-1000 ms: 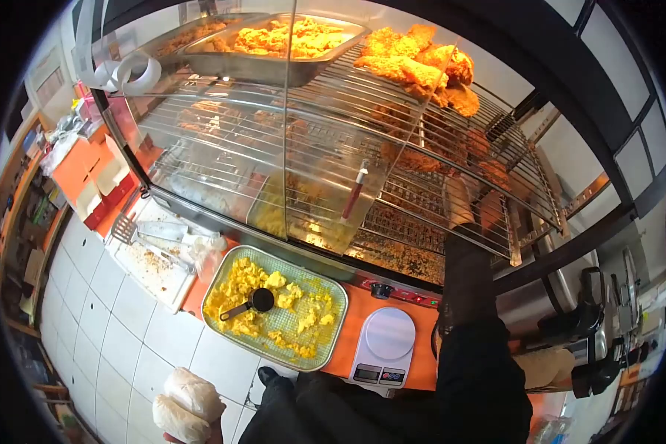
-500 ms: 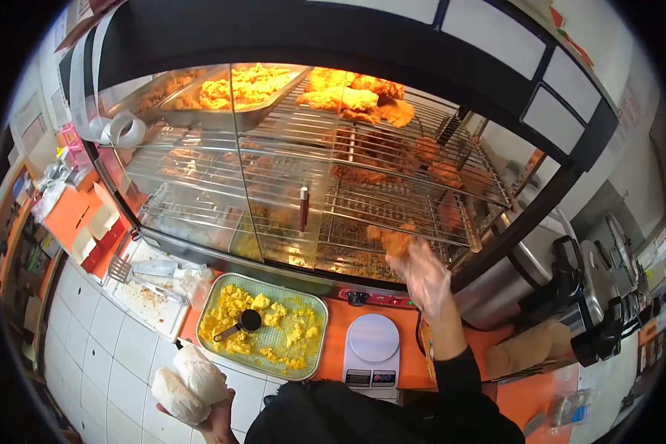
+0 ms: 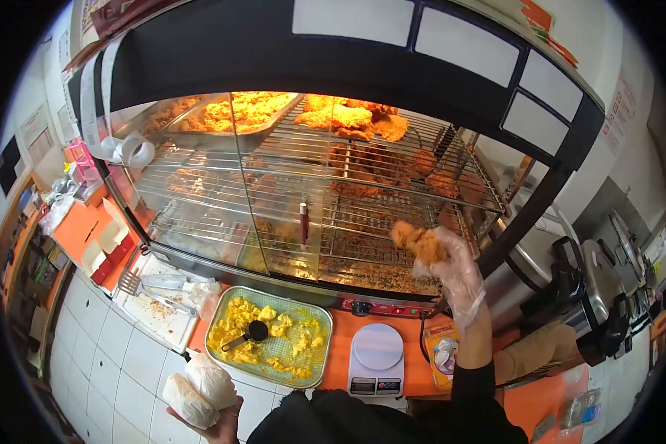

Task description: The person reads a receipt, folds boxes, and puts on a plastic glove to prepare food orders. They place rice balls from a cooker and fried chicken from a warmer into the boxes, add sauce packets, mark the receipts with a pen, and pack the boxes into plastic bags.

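Note:
My right hand (image 3: 460,275), in a clear plastic glove, grips a piece of fried chicken (image 3: 419,243) at the open right side of the heated display cabinet (image 3: 392,288). Behind it are wire racks bearing more fried chicken (image 3: 348,118). At lower left, my left hand (image 3: 229,423) holds two white wrapped bundles (image 3: 200,392) from below; what is inside them is hidden. Between my hands, a metal tray (image 3: 328,333) carries yellow crumbled food (image 3: 237,318) and a black scoop (image 3: 257,331). A white kitchen scale (image 3: 377,348) stands to its right.
A slotted spatula (image 3: 129,283) lies on a white board (image 3: 166,325) at left. Sliding glass covers the cabinet's left part. Black-handled steel containers (image 3: 562,274) stand at right. A yellow box (image 3: 442,344) is beside the scale.
My right hand has drawn back to the right with the fried chicken, away from the lower rack. The view has shifted slightly; my left hand still holds the bundles.

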Demonstrator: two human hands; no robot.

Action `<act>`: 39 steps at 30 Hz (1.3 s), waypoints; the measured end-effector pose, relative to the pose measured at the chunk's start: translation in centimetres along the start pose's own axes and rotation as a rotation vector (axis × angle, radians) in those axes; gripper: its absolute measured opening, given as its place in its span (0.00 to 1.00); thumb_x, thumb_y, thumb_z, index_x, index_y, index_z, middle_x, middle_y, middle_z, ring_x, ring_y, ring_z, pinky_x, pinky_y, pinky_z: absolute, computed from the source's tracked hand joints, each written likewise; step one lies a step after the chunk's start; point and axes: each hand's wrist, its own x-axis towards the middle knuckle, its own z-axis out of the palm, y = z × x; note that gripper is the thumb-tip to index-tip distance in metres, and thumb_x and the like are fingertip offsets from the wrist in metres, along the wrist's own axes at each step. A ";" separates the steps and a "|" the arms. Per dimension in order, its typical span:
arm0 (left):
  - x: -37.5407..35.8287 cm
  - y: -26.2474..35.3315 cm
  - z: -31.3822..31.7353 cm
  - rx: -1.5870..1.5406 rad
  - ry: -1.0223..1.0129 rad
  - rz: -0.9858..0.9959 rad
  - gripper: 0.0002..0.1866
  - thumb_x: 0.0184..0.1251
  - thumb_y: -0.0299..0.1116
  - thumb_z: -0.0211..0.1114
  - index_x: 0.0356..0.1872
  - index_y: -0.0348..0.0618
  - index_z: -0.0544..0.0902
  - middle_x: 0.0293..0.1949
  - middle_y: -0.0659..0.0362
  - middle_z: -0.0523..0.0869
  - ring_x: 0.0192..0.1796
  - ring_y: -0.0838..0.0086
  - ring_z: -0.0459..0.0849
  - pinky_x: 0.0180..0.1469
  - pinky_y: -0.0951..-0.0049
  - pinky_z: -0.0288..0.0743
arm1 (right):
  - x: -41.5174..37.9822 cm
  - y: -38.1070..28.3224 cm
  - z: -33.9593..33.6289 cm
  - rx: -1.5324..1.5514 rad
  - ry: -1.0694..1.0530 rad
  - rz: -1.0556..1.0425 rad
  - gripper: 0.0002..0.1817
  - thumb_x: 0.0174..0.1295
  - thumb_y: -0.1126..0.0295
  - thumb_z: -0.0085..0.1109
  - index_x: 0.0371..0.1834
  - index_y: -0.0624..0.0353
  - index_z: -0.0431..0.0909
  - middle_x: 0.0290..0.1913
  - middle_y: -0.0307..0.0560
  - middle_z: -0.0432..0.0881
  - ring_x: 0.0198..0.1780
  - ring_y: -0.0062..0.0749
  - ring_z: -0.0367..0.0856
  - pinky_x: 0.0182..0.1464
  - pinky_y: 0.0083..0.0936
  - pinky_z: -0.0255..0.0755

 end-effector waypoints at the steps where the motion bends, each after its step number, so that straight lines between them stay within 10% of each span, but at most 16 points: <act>1: -0.1 0.1 0.0 -0.004 -0.004 0.014 0.50 0.45 0.78 0.53 0.63 0.50 0.64 0.52 0.51 0.75 0.47 0.55 0.74 0.42 0.55 0.72 | 0.1 0.0 -0.3 0.080 -0.130 0.041 0.25 0.59 0.73 0.58 0.60 0.63 0.64 0.58 0.52 0.68 0.54 0.40 0.74 0.52 0.37 0.77; 8: -0.8 0.7 -1.7 -0.049 -0.004 0.081 0.49 0.45 0.78 0.53 0.62 0.50 0.66 0.51 0.52 0.75 0.48 0.57 0.75 0.44 0.56 0.72 | -1.6 6.1 0.5 -0.143 -0.134 0.367 0.21 0.59 0.73 0.58 0.57 0.59 0.69 0.62 0.54 0.66 0.52 0.40 0.76 0.53 0.37 0.74; 10: -0.9 1.0 -2.2 -0.080 0.006 0.113 0.49 0.45 0.78 0.53 0.61 0.50 0.66 0.51 0.53 0.75 0.47 0.58 0.75 0.44 0.57 0.72 | 0.2 9.2 -1.0 -0.849 0.097 0.015 0.22 0.57 0.74 0.57 0.58 0.56 0.70 0.65 0.53 0.63 0.60 0.41 0.70 0.57 0.34 0.70; 14: -1.2 1.7 -4.0 -0.036 -0.010 0.122 0.48 0.45 0.78 0.53 0.61 0.52 0.66 0.51 0.54 0.76 0.47 0.58 0.75 0.43 0.57 0.72 | 2.3 12.1 -1.5 -1.583 0.477 -0.033 0.23 0.54 0.73 0.59 0.57 0.56 0.72 0.67 0.50 0.60 0.63 0.48 0.65 0.61 0.33 0.67; 17: -1.3 1.8 -3.7 0.015 0.026 0.167 0.47 0.45 0.77 0.53 0.60 0.53 0.68 0.51 0.54 0.76 0.47 0.60 0.76 0.42 0.58 0.72 | 1.2 8.8 1.5 -1.426 0.226 0.140 0.28 0.59 0.60 0.56 0.64 0.48 0.66 0.67 0.51 0.63 0.57 0.47 0.73 0.55 0.39 0.69; 19: -1.7 2.0 -3.9 0.011 0.048 0.188 0.46 0.46 0.77 0.53 0.60 0.54 0.68 0.51 0.55 0.76 0.48 0.61 0.76 0.41 0.59 0.73 | 1.2 8.4 1.6 -1.318 0.068 -0.146 0.23 0.58 0.61 0.58 0.58 0.51 0.73 0.56 0.51 0.76 0.49 0.45 0.79 0.52 0.34 0.72; 21: -2.4 2.5 -4.9 -0.127 -0.018 0.186 0.44 0.50 0.68 0.57 0.65 0.53 0.64 0.65 0.55 0.66 0.62 0.57 0.63 0.54 0.48 0.61 | 2.4 3.2 4.3 -0.703 -0.020 0.335 0.15 0.59 0.65 0.57 0.49 0.54 0.79 0.44 0.48 0.83 0.43 0.41 0.81 0.50 0.30 0.74; 22: -2.5 2.5 -4.7 -0.135 -0.025 0.184 0.44 0.50 0.68 0.57 0.65 0.53 0.64 0.65 0.55 0.66 0.62 0.57 0.63 0.54 0.48 0.61 | 3.8 0.5 5.9 -0.575 0.150 0.213 0.07 0.57 0.75 0.62 0.38 0.65 0.81 0.36 0.42 0.84 0.39 0.22 0.79 0.47 0.22 0.75; 23: -2.6 2.5 -4.5 -0.157 -0.026 0.182 0.44 0.49 0.67 0.58 0.65 0.53 0.64 0.64 0.54 0.67 0.61 0.57 0.64 0.52 0.50 0.62 | 6.4 1.5 3.8 -0.902 0.163 -0.078 0.10 0.59 0.70 0.61 0.40 0.64 0.81 0.38 0.45 0.84 0.39 0.31 0.82 0.47 0.25 0.76; 26: -2.1 2.9 -5.2 -0.217 -0.038 0.173 0.44 0.48 0.67 0.59 0.64 0.52 0.64 0.64 0.52 0.67 0.61 0.56 0.66 0.52 0.48 0.63 | 11.9 -1.1 1.3 -1.994 0.030 0.005 0.12 0.62 0.63 0.49 0.41 0.55 0.80 0.51 0.47 0.79 0.51 0.41 0.78 0.53 0.34 0.73; 30: -1.4 2.5 -6.4 -0.166 0.047 0.139 0.45 0.48 0.69 0.59 0.65 0.52 0.64 0.65 0.51 0.66 0.65 0.53 0.63 0.58 0.40 0.60 | 18.8 2.8 -5.8 -2.185 0.250 0.130 0.13 0.63 0.59 0.48 0.40 0.53 0.79 0.47 0.42 0.80 0.55 0.36 0.76 0.55 0.37 0.72; 32: -1.3 2.4 -6.2 -0.155 0.029 0.124 0.45 0.49 0.69 0.59 0.65 0.53 0.64 0.65 0.51 0.65 0.66 0.52 0.62 0.60 0.38 0.58 | 20.2 2.4 -6.9 -2.154 -0.042 0.514 0.30 0.61 0.37 0.41 0.58 0.43 0.72 0.65 0.44 0.68 0.65 0.39 0.68 0.65 0.35 0.63; 36: -1.1 2.2 -7.1 -0.159 -0.095 0.084 0.46 0.48 0.70 0.59 0.66 0.54 0.63 0.66 0.52 0.65 0.66 0.51 0.62 0.60 0.37 0.58 | 19.7 1.1 -5.5 -1.915 0.200 0.643 0.39 0.54 0.30 0.46 0.67 0.36 0.62 0.71 0.43 0.58 0.70 0.47 0.58 0.67 0.55 0.55; 39: -0.9 2.4 -7.0 -0.145 -0.072 0.110 0.46 0.48 0.70 0.59 0.66 0.55 0.63 0.66 0.52 0.64 0.66 0.52 0.62 0.59 0.38 0.60 | 17.5 -0.9 -1.0 -1.976 0.305 0.540 0.40 0.57 0.31 0.42 0.68 0.42 0.61 0.73 0.45 0.54 0.71 0.45 0.56 0.68 0.48 0.55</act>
